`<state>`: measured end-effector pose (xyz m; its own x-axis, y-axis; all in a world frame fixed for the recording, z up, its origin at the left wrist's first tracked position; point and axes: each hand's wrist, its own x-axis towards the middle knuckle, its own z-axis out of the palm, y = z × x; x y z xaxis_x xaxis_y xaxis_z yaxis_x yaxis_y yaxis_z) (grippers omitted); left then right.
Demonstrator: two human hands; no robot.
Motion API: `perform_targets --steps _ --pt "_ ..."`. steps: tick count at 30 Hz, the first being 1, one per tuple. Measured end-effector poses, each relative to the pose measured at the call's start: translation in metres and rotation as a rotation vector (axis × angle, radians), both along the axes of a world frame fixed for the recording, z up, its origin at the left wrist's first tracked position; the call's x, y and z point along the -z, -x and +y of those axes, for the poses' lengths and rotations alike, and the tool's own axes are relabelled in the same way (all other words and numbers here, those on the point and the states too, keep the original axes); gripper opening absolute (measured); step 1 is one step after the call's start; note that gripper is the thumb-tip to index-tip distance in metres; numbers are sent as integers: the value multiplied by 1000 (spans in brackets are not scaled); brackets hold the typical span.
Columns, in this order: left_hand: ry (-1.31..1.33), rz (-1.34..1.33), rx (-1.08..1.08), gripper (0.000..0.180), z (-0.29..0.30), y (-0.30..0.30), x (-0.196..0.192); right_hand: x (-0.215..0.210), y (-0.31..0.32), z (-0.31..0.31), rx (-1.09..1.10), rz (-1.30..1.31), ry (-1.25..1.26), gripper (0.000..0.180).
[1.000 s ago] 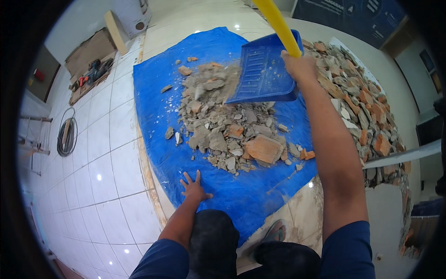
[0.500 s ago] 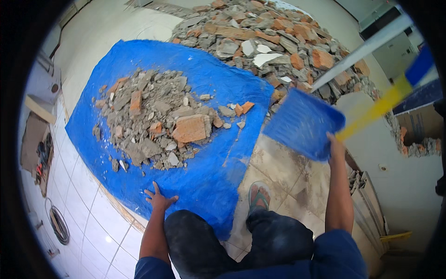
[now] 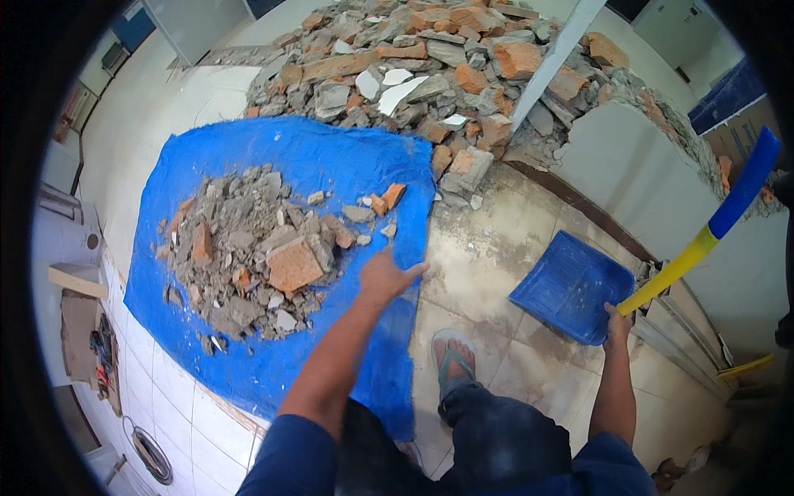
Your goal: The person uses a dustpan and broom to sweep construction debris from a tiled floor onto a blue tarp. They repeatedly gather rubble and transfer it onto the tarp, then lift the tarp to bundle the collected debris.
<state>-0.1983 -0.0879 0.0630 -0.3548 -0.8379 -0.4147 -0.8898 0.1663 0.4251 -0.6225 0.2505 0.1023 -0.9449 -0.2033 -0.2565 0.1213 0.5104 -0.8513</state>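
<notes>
- The blue tarp [image 3: 331,157] looks like woven plastic, slightly glossy and wrinkled.
- The rubble [image 3: 248,248] on it is rough, matt brick and grey mortar.
- The shovel blade [image 3: 571,285] is ribbed blue plastic.
- The floor tiles [image 3: 157,405] are smooth and shiny.

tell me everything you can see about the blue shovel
The blue shovel has a ribbed, square plastic-looking scoop that looks empty, and a long handle, yellow near the scoop and blue toward its far end. It is off the blue tarp, scoop low over the tiled floor. The right hand grips the yellow shaft just behind the scoop.
</notes>
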Motion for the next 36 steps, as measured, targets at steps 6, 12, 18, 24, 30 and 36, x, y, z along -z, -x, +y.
perform_targets --steps 6,12,18,24,30,36 --pt "100 -142 -107 69 -20 64 44 -2 45 -78 -155 -24 -64 29" --pt "381 212 -360 27 -47 12 56 18 58 -173 -309 -97 -97 29" --pt "416 382 -497 26 -55 -46 -3 85 6 -267 -320 -160 23 39" --pt "302 480 -564 26 -39 -54 -31 121 -140 -356 -59 -217 30 56" --pt "329 556 -466 28 -33 -45 -20 96 -173 -372 94 -438 -36 68" --pt "244 511 -590 30 -33 -82 -9 116 -168 -341 134 -371 373 59"
